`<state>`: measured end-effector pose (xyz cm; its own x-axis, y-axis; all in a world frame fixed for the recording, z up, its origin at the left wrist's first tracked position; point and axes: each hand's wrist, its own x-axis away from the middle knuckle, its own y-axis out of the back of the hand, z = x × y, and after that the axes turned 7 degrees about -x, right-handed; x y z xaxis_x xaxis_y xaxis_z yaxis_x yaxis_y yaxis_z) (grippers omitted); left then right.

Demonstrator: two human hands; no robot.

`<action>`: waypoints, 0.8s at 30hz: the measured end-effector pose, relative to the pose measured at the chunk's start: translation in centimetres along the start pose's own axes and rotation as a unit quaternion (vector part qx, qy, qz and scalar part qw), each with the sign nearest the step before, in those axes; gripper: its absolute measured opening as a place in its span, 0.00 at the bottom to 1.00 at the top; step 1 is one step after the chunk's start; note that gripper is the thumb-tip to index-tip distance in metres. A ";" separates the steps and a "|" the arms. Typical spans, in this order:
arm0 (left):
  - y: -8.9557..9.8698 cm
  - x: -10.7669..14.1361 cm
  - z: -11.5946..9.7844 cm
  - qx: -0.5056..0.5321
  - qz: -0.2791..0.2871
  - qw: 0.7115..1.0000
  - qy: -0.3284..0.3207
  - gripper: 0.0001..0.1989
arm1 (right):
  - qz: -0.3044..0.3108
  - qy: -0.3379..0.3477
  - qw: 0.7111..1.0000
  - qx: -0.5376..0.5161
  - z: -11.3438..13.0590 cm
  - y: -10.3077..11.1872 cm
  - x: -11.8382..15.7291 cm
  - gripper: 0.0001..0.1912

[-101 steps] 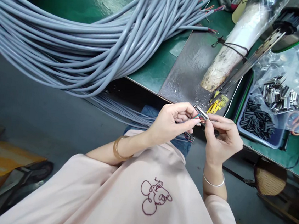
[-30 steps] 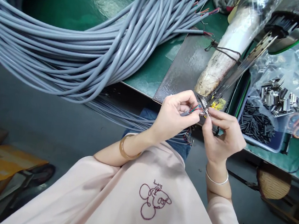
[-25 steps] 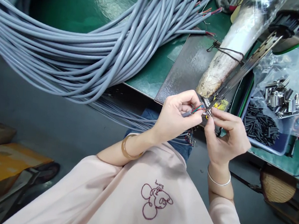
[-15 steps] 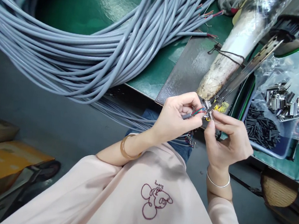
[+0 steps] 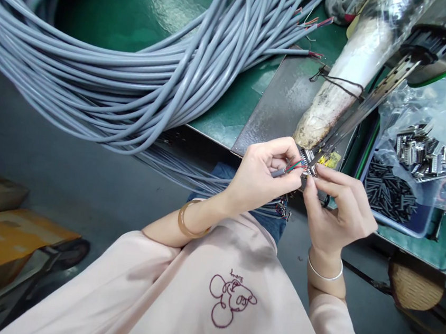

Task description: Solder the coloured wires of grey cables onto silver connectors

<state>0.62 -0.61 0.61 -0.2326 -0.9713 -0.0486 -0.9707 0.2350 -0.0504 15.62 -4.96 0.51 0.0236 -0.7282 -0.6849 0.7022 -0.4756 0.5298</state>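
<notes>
Between the thumb and fingers of my left hand (image 5: 264, 174) is the end of a grey cable (image 5: 278, 173), its thin coloured wires (image 5: 295, 166) fanning out to the right. My right hand (image 5: 338, 205) pinches at a small metal connector (image 5: 309, 171) where the wires end; fingertips partly cover it. The tip of a long metal tool (image 5: 351, 119) comes down from the upper right to the connector. Just above my fingers stands a white wrapped tube (image 5: 329, 101), tied with a dark cord.
A large bundle of grey cables (image 5: 136, 83) lies over the green table (image 5: 228, 119). A metal plate (image 5: 272, 100) is under the tube. To the right, a blue bin (image 5: 420, 222) holds black sleeves (image 5: 390, 190) and bagged metal connectors (image 5: 431, 154). Cardboard boxes (image 5: 12, 235) stand lower left.
My right thumb and fingertips have shifted slightly left against the connector, and the yellow bit by them is less visible. My left hand has hardly moved.
</notes>
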 end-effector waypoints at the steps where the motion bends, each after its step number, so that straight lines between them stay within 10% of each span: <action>1: 0.1 0.0 0.0 0.001 0.002 1.000 0.003 0.08 | 0.001 0.001 1.000 -0.001 0.0 0.0 0.1 0.09; 19: 0.9 1.4 1.3 0.040 0.056 0.995 0.067 0.06 | -0.008 0.056 0.997 0.057 -0.2 0.2 1.5 0.10; 24: 1.8 1.8 1.7 0.127 0.094 0.981 0.116 0.09 | -0.022 -0.031 0.999 0.003 0.1 0.1 2.3 0.06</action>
<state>-1.45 -1.84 -1.24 -0.4413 -0.8855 0.1454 -0.8703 0.3829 -0.3099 15.69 -6.75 -1.00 -0.0515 -0.7347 -0.6764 0.6970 -0.5115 0.5025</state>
